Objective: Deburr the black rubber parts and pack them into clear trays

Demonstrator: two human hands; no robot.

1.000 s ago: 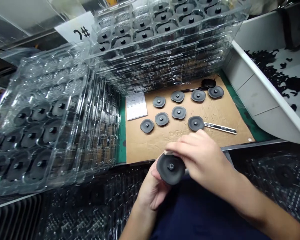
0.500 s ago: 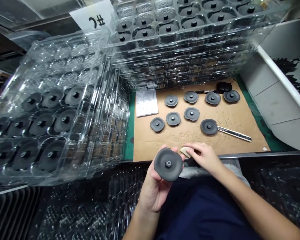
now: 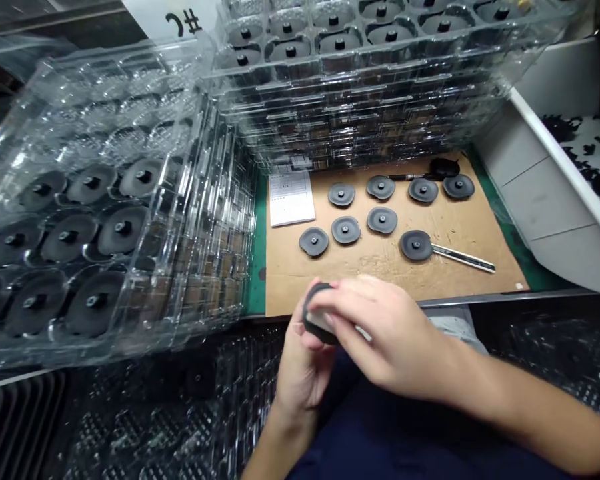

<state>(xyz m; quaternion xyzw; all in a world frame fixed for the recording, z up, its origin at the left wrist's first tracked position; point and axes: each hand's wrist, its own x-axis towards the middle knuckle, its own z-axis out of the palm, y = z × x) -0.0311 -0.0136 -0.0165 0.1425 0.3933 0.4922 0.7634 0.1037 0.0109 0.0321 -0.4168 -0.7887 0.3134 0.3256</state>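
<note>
My left hand [image 3: 300, 367] grips a dark grey round disc [image 3: 310, 310] that has a small central stud in the earlier view; the disc is now tilted and partly covered. Above it, my right hand [image 3: 387, 327] pinches a small pale pad [image 3: 320, 321] against the disc's face. My right fingers hide most of the contact. Beyond my hands, several similar discs, such as this one [image 3: 314, 241], lie stud up on a cardboard sheet [image 3: 370, 263]. One disc [image 3: 416, 245] sits over the end of a slim white-and-black tool [image 3: 464, 257].
Stacked clear plastic trays [image 3: 175, 220] with discs in their pockets stand at the left, and another stack [image 3: 370, 87] at the back. A printed paper [image 3: 291, 200] lies on the cardboard. A dark brush-like item [image 3: 444, 167] is at the back, and a white bin [image 3: 565, 180] at right.
My right hand has brought the pale pad left from the cardboard's front edge onto the disc. The disc has tilted in my left hand. The whole view has shifted slightly.
</note>
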